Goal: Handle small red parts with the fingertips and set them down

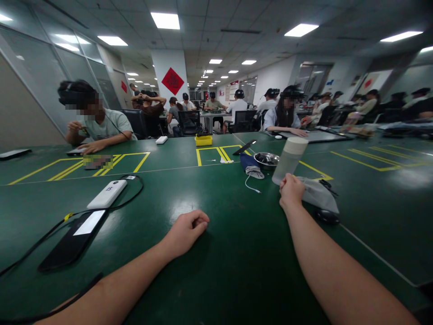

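Note:
My left hand (pixel 186 232) rests on the green table with its fingers curled in and the thumb close to them; nothing shows in it. Over to the right, my right hand (pixel 291 192) is closed, with its knuckles in front of the lower part of a frosted bottle (pixel 289 158) with a pale lid. What its fingers hold, if anything, is hidden. Just right of that hand lie a grey cloth pouch (pixel 320 196) and a black computer mouse (pixel 327 216). Behind the bottle, a metal bowl (pixel 270 159) holds dark items.
A white power bank (pixel 107 194) and a black flat case (pixel 72 239) lie at left, crossed by a black cable (pixel 133 198). A blue pouch (pixel 249 163), yellow box (pixel 203 140) and yellow tape lines are farther back. People sit across the table (pixel 230 262).

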### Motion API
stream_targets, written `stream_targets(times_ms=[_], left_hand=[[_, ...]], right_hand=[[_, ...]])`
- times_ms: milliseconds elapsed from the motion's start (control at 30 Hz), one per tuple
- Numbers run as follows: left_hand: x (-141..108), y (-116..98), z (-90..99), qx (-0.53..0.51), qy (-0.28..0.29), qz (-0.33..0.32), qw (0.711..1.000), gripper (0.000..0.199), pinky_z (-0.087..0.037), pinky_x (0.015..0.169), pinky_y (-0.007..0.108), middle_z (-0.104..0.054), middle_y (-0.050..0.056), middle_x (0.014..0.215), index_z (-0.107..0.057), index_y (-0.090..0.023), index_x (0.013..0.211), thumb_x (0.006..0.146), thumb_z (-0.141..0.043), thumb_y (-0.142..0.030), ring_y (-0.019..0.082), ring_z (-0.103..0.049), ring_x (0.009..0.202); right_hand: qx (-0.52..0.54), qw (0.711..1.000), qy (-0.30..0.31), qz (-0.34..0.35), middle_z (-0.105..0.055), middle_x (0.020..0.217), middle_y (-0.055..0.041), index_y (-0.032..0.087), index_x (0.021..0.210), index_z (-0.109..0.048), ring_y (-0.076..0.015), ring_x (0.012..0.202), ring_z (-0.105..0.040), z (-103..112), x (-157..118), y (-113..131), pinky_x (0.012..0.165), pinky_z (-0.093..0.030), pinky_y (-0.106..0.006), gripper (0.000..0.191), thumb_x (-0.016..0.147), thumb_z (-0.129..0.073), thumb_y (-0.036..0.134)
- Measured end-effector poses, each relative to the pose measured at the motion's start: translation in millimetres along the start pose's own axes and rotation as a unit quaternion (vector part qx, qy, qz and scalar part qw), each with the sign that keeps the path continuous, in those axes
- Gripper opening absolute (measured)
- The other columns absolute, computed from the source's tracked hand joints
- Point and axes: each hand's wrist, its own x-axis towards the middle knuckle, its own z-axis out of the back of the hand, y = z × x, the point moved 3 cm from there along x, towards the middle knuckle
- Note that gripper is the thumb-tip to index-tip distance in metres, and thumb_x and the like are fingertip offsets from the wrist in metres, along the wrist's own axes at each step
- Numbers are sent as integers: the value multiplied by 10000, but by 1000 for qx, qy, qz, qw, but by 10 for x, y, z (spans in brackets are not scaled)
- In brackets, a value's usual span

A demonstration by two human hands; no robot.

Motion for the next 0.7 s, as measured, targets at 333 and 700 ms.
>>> stream_targets(times_ms=[333, 700], left_hand=[[12, 20, -11, 7, 2, 0, 1000, 123, -396, 615, 250, -542, -25, 647, -616, -184, 845, 812, -511, -239, 135, -509, 610], [-1, 26, -9, 0, 6, -2, 1000, 126, -404, 622, 254, -542, -27, 649, -615, -185, 858, 825, -506, -237, 132, -510, 608]], right_hand=[[14, 998, -46, 31, -606, 522, -10, 147, 667, -543, -111, 441, -574, -26, 74, -73, 399, -402, -185, 282, 852, -462, 344], [6, 999, -37, 11, -645, 595, -59, 124, 681, -585, -141, 501, -630, -41, 75, -94, 426, -433, -212, 430, 910, -381, 426]])
